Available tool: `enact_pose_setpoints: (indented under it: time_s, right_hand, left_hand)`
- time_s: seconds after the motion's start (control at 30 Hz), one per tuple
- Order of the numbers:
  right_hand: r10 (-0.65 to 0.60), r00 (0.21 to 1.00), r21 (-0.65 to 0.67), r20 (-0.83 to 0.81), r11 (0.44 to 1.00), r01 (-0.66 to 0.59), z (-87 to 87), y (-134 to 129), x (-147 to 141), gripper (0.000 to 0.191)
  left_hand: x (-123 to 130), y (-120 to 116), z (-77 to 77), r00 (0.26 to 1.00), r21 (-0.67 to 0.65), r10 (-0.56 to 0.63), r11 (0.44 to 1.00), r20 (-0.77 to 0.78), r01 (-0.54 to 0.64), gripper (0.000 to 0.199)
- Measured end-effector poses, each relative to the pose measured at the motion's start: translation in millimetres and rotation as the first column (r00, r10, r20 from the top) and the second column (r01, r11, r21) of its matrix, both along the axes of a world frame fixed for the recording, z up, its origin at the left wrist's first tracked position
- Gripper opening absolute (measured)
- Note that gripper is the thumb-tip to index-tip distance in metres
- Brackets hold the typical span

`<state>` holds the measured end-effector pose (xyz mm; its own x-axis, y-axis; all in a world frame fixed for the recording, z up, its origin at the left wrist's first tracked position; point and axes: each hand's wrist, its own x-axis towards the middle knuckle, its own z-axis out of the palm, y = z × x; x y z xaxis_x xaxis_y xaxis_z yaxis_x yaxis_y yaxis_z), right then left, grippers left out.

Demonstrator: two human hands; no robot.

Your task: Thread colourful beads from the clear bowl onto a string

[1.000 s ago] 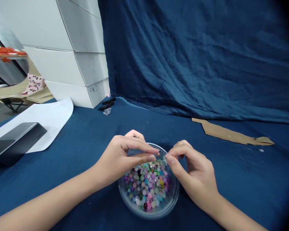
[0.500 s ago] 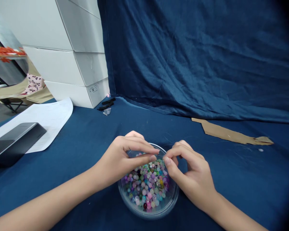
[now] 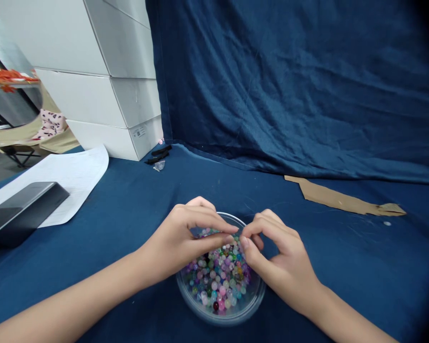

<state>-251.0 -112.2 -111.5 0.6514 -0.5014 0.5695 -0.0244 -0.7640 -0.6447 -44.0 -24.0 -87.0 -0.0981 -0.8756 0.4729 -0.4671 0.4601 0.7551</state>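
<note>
A clear round bowl (image 3: 221, 320) stands on the blue cloth, filled with small round beads (image 3: 223, 281) in pink, purple, green, white and other colours. Over its upper left part is my left hand (image 3: 186, 233), thumb and fingers drawn together in a pinch. Opposite it, above the right rim, my right hand (image 3: 277, 257) pinches with thumb and index finger. The two sets of fingertips almost meet over the beads. Whatever lies between them is too small to make out.
White boxes (image 3: 93, 100) are stacked at the back left. A dark wedge-shaped device (image 3: 28, 209) rests on white paper (image 3: 82, 176). Black strips (image 3: 159, 155) and a small clear piece (image 3: 159, 166) lie near the boxes. Torn brown cardboard (image 3: 336, 195) lies before the blue curtain (image 3: 289, 85).
My right hand has shifted slightly left, bringing its fingertips closer to my left hand's. My left fingertips have moved a little right and down. The bowl stays in place.
</note>
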Motion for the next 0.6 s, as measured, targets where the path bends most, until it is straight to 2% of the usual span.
enact_pose_setpoints:
  time_s: [0.47,0.6]
  right_hand:
    - [0.01,0.999,0.058,-0.035,0.998,-0.008,0.6,-0.3,-0.5,0.014]
    - [0.042,0.995,0.061,-0.091,0.997,-0.036,1.6,-0.2,-0.8,0.011]
  left_hand:
    - [-1.2,3.0,3.3,0.994,0.122,0.045,0.992,-0.098,-0.033,0.022]
    - [-2.7,4.0,4.5,0.993,0.13,0.041,0.991,-0.112,-0.026,0.026]
